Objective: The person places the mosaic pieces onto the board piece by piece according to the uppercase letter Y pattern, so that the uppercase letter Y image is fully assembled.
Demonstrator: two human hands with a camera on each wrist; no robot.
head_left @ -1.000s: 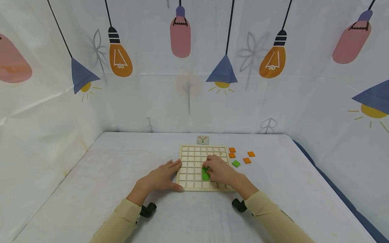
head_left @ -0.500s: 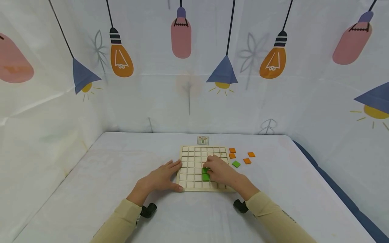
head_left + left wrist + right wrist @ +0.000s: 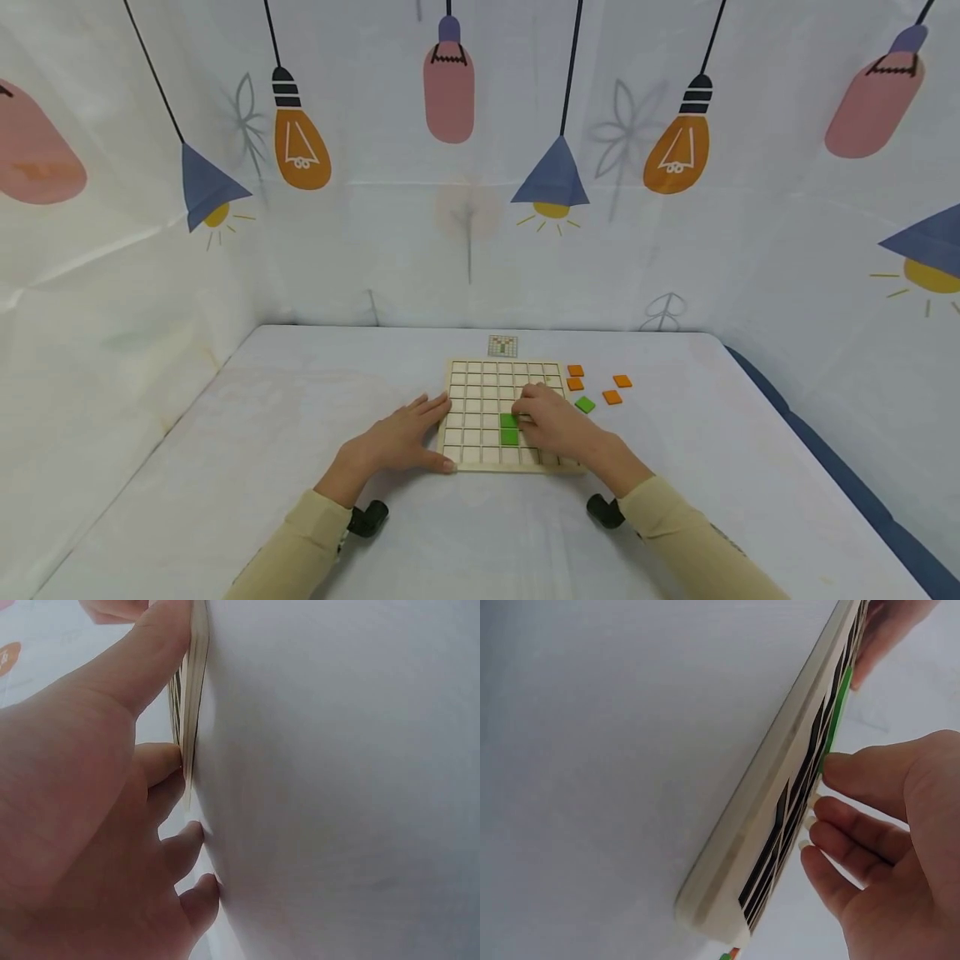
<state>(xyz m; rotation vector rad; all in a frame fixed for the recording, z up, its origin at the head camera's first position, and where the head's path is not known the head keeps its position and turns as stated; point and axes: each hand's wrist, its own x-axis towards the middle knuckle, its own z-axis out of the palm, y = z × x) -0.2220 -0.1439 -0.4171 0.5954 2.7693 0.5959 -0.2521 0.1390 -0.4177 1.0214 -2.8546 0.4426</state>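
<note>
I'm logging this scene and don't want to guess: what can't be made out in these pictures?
- Head view: squares of the board under the right hand, which hides them.
- Head view: the exact pattern on the card, too small.
- Left wrist view: thumb tip of the left hand, cut off by the top edge.
- Right wrist view: the board's far end, cut off likewise.

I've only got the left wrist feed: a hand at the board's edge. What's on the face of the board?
Observer: Two green squares show on the board, in neighbouring cells, one nearer the person.
Operator: Any loose pieces?
Observer: Four orange squares and a lone green square lie off the board's right side.
Operator: Where's the right hand?
Observer: The right hand is over the board's right half, just beside the green pair.
</note>
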